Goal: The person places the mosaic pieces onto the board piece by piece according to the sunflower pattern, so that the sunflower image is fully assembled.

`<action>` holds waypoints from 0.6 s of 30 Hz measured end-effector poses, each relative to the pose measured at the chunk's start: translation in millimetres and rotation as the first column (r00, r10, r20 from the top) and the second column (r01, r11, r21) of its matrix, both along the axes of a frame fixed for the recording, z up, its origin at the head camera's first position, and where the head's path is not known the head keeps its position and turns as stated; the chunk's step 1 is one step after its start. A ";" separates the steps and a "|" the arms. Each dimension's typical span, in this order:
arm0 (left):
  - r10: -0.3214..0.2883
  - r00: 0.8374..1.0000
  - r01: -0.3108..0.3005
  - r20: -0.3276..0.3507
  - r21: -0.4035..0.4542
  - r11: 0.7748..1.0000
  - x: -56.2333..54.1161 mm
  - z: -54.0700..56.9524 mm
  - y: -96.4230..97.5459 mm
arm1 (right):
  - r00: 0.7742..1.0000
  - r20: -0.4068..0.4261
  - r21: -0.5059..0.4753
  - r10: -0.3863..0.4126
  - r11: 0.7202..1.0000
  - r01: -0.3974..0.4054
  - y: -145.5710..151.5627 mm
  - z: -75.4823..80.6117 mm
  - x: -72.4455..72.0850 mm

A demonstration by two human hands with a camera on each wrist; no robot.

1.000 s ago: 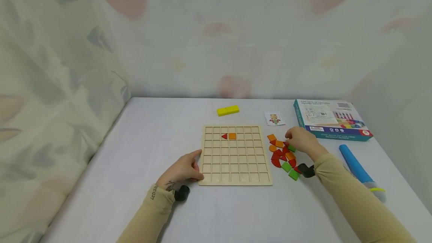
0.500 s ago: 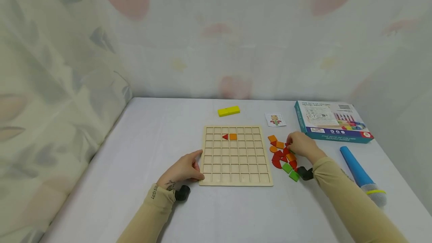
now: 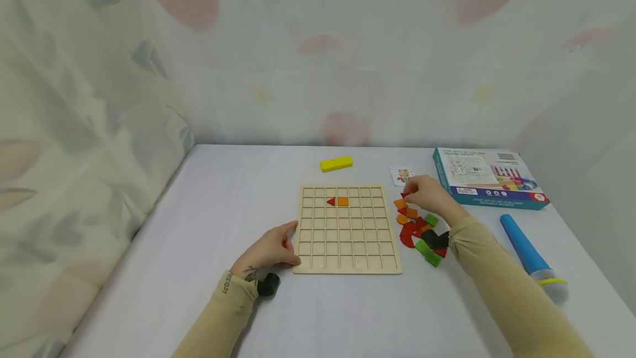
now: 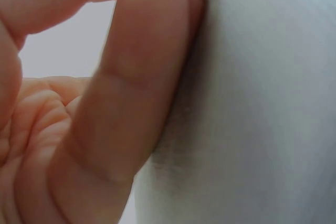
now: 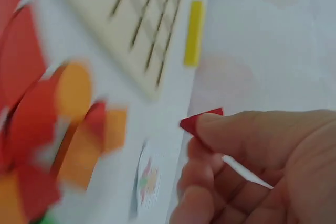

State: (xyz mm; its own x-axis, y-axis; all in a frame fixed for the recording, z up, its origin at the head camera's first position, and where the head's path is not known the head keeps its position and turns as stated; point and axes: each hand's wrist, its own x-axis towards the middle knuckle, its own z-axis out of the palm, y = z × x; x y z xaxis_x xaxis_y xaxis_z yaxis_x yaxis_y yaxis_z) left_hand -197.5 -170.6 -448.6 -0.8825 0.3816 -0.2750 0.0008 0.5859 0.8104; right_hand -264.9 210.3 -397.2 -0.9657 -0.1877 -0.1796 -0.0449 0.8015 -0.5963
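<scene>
My right hand [image 3: 431, 196] pinches a small red triangle tile [image 5: 214, 115] between thumb and fingertips, above the far end of the loose tiles and beside the picture card [image 3: 397, 173]. A wooden grid board [image 3: 348, 269] lies in the middle of the table. In its second row sit a red triangle tile [image 3: 331, 201] and, just right of it, an orange square tile [image 3: 343, 201]. My left hand [image 3: 268, 246] rests at the board's left edge, thumb by the near corner and index finger farther up. The left wrist view shows mostly its fingers [image 4: 131, 77] close up.
Loose red, orange and green tiles [image 3: 407, 241] lie right of the board. A yellow block [image 3: 336, 164] stands behind it. At the back right is a flat printed box [image 3: 497, 199], with a blue toy microphone [image 3: 526, 245] in front of it.
My right hand has lifted from the right side of the tile pile and moved away and left toward the card, carrying the red triangle tile. The left hand and board have stayed put.
</scene>
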 end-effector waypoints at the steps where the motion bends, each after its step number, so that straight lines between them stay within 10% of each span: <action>1: -0.001 1.000 0.001 0.000 0.002 1.000 -0.2 0.0 -0.2 | 1.000 -0.008 -0.019 0.011 1.000 -0.011 -5.4 0.3 -2.9; 18: -0.004 1.000 0.004 -0.003 0.013 1.000 -0.6 -1.8 -0.5 | 0.993 0.040 -0.115 0.114 0.987 -0.109 -85.7 -21.0 -42.0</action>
